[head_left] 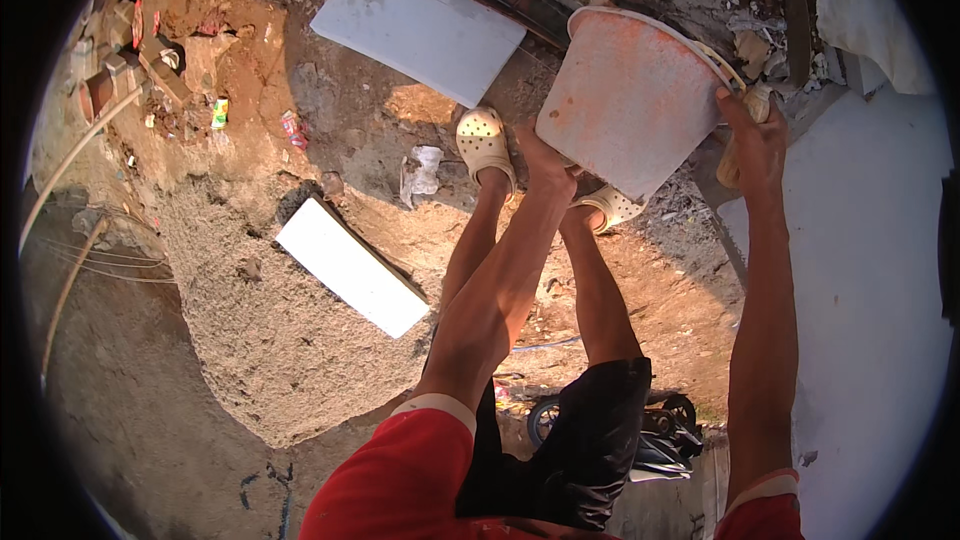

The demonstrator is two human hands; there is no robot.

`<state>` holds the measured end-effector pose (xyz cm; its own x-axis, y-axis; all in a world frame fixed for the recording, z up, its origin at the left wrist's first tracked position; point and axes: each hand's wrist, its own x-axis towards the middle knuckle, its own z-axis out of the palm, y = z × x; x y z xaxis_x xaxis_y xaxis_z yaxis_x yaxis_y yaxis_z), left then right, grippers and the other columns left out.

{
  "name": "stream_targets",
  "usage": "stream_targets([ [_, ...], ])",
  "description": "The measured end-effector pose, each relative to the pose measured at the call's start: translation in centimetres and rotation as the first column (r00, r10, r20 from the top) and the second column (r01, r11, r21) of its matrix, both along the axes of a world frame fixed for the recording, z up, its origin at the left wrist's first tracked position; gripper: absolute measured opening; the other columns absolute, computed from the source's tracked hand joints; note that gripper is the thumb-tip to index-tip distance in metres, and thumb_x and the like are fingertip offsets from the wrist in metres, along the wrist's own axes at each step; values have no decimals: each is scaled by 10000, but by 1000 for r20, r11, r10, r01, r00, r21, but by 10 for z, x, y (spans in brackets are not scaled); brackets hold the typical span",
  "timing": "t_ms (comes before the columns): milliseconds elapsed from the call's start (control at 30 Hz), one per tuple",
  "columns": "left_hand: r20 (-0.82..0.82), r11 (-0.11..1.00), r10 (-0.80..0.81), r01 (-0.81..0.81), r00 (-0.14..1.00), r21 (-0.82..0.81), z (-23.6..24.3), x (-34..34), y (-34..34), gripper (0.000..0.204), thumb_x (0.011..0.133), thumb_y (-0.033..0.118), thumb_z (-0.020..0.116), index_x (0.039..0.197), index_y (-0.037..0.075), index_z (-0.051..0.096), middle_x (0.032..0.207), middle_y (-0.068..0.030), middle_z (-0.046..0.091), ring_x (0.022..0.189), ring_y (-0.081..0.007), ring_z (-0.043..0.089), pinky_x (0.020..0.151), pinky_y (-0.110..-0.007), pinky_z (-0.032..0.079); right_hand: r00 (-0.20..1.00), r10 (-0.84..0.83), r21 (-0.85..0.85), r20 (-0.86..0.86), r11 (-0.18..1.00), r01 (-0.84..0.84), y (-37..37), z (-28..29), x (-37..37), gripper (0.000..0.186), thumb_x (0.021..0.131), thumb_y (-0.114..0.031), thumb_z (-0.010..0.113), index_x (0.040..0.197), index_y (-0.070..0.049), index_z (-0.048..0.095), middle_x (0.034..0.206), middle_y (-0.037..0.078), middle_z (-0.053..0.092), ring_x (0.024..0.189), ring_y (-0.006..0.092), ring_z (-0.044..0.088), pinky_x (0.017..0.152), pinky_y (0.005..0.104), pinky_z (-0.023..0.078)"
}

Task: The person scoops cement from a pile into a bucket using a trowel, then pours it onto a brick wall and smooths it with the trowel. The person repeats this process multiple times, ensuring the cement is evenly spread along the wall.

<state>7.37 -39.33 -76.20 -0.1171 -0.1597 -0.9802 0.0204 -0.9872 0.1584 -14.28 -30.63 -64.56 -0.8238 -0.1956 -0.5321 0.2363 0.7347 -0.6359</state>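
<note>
A pale bucket (632,100) smeared with orange is held up in front of me, tipped so its rim faces away and its base lies toward me. My left hand (546,158) grips the base at its lower left corner; its fingertips are mostly hidden under the bucket. My right hand (757,135) is closed on the rim at the right, close to the thin handle (722,62). A tan, rounded thing (730,162) shows behind the right hand, and I cannot make out its kind. The inside of the bucket is out of sight.
My feet in cream clogs (484,142) stand on uneven dirt below the bucket. One white board (415,28) lies far ahead, another (352,268) on a grey sandy heap (250,310). Bricks (165,75) lie far left. A large pale surface (865,270) borders the right.
</note>
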Motion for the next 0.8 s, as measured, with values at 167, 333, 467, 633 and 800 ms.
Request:
stream_targets([
  [167,86,998,-57,54,995,44,10,-17,-55,704,922,624,275,1410,178,516,1327,-70,579,1229,-247,539,904,-547,436,998,65,-49,1,997,-65,-40,-24,-18,360,857,-323,812,1008,-27,673,819,-1,612,712,107,537,656,298,446],
  [333,-3,998,-54,54,999,-13,7,-14,-99,728,913,625,303,1445,147,440,1429,-131,479,1330,-300,449,1018,-580,358,941,290,29,-176,957,-289,-102,-68,-46,442,824,-359,823,1037,2,685,834,34,639,739,124,580,669,303,473],
  [467,-62,997,21,-26,998,-76,-9,-18,-140,730,918,619,311,1438,122,428,1443,-140,461,1344,-303,431,1037,-567,345,967,239,-65,-91,967,-245,-141,-88,-52,447,829,-370,809,1034,11,696,868,66,670,736,161,614,671,338,496],
  [633,13,998,-12,13,1000,-68,8,-22,-177,717,955,588,305,1478,114,434,1479,-150,467,1323,-304,488,1035,-573,374,935,314,-44,-165,945,-325,-177,-111,-63,441,837,-369,788,1032,16,700,883,97,693,734,205,654,677,387,519],
  [800,168,998,8,2,986,-64,13,-33,-213,706,987,561,359,1476,56,434,1481,-171,470,1297,-322,532,1039,-579,422,914,367,152,-173,927,-343,-203,-132,-83,512,826,-378,792,1094,42,675,924,133,705,768,215,674,698,375,531],
])
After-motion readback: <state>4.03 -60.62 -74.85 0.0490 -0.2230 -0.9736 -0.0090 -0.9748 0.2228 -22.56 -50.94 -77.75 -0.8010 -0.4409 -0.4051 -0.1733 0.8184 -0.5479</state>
